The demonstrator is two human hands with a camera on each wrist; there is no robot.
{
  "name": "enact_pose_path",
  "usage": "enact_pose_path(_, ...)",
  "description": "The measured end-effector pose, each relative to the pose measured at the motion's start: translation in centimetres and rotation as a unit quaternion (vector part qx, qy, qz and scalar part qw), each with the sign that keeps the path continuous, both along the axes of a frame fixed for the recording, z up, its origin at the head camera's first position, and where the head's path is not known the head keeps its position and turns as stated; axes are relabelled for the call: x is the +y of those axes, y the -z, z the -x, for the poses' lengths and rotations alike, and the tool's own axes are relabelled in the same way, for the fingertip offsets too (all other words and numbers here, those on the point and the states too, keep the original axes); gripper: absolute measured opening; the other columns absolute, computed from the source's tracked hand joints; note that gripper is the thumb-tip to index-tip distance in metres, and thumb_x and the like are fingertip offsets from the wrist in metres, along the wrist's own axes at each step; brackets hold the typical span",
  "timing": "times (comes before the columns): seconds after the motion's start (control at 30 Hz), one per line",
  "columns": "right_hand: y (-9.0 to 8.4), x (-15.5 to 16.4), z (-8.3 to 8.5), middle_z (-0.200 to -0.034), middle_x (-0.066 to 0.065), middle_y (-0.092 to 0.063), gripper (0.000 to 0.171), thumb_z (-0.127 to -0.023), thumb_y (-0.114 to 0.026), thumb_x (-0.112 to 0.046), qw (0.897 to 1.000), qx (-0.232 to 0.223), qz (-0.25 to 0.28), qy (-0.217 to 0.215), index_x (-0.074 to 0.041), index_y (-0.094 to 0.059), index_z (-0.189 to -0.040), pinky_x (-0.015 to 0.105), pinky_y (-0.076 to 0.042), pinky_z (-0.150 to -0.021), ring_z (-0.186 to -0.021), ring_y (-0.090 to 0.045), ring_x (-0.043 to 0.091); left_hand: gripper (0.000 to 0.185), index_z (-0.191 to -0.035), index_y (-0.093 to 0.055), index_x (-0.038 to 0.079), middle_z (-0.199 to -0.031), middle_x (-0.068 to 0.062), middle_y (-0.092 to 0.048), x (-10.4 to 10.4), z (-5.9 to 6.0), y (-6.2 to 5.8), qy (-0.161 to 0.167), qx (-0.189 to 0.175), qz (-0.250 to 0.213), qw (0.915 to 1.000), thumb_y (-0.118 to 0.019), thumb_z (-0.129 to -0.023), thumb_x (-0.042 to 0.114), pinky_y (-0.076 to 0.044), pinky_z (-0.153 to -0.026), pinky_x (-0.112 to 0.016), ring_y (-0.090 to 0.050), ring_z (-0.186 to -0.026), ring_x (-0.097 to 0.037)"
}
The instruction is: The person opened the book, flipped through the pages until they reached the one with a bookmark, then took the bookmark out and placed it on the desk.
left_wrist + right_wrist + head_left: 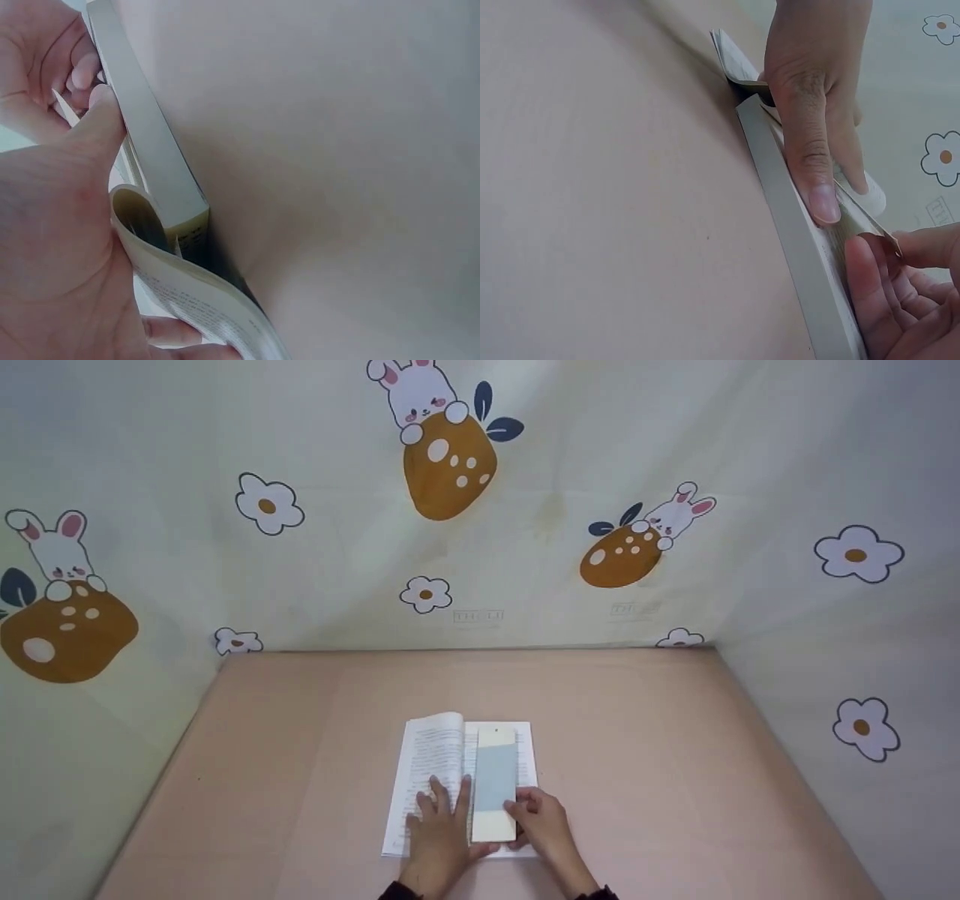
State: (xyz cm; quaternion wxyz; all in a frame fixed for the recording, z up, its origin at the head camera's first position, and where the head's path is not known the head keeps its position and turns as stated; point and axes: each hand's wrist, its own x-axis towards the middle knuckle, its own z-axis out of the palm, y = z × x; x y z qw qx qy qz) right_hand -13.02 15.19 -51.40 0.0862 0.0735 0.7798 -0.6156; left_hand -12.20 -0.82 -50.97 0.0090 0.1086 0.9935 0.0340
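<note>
An open book lies on the pink-beige surface, its left pages curving up toward the spine. Over the right page is a bookmark, a long card with a pale blue middle, cream ends and a small hole at the top. My right hand pinches the bookmark's lower right edge between thumb and fingers; in the right wrist view the card tilts up from the page. With fingers spread, my left hand presses on the left page, its thumb at the book's near edge.
The pink-beige tabletop stretches around the book on every side. Pale cloth walls printed with rabbits, orange-brown fruit and flowers stand at the back, left and right.
</note>
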Motion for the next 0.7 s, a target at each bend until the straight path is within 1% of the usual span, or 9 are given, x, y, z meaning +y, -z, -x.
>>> enact_pose_path(0.17, 0.0, 1.0, -0.4, -0.075, 0.003, -0.064, 0.036, -0.090, -0.058, -0.014, 0.999, -0.010, 0.024, 0.021, 0.011, -0.053, -0.116, 0.025, -0.053, -0.049, -0.053, -0.059, 0.009, 0.101, -0.143, -0.035, 0.017, -0.136, -0.032, -0.039, 0.0, 0.0, 0.2, 0.005, 0.012, 0.006, 0.9999, -0.058, -0.065, 0.076, -0.050, -0.082, -0.056, -0.046, -0.117, -0.048)
enact_pose_path(0.37, 0.1, 2.7, -0.7, -0.078, 0.003, -0.063, 0.037, -0.089, -0.059, -0.015, 0.997, -0.025, 0.036, 0.058, 0.010, -0.053, -0.117, 0.024, -0.053, -0.049, -0.056, -0.060, 0.010, 0.101, -0.143, -0.034, 0.017, -0.136, -0.033, -0.038, -0.1, 0.0, 0.5, 0.006, 0.013, 0.007, 0.9999, -0.053, -0.066, 0.078, -0.050, -0.081, -0.056, -0.045, -0.117, -0.049)
enact_pose_path(0.53, 0.2, 4.6, -1.1, -0.080, 0.002, -0.065, 0.038, -0.090, -0.059, -0.019, 0.996, -0.031, 0.013, 0.080, 0.008, -0.055, -0.117, 0.024, -0.050, -0.052, -0.062, -0.060, 0.011, 0.101, -0.144, -0.033, 0.016, -0.137, -0.033, -0.037, -0.1, 0.1, 0.7, 0.004, 0.006, 0.006, 1.0000, -0.052, -0.066, 0.078, -0.049, -0.082, -0.057, -0.044, -0.118, -0.050)
enact_pose_path(0.6, 0.1, 5.3, -1.3, -0.080, 0.002, -0.065, 0.039, -0.090, -0.059, -0.021, 0.995, -0.032, 0.003, 0.089, 0.007, -0.055, -0.117, 0.024, -0.048, -0.052, -0.062, -0.059, 0.011, 0.101, -0.144, -0.033, 0.016, -0.137, -0.033, -0.036, -0.1, 0.1, 0.7, 0.003, 0.003, 0.003, 1.0000, -0.052, -0.065, 0.078, -0.049, -0.082, -0.057, -0.044, -0.118, -0.050)
enact_pose_path(0.7, 0.1, 6.3, -1.6, -0.079, 0.001, -0.065, 0.039, -0.090, -0.059, -0.021, 0.993, -0.043, 0.001, 0.107, 0.006, -0.055, -0.118, 0.025, -0.048, -0.052, -0.061, -0.058, 0.012, 0.101, -0.144, -0.033, 0.016, -0.137, -0.033, -0.036, 0.0, 0.1, 0.6, 0.002, -0.002, -0.005, 1.0000, -0.053, -0.065, 0.077, -0.048, -0.083, -0.058, -0.043, -0.119, -0.050)
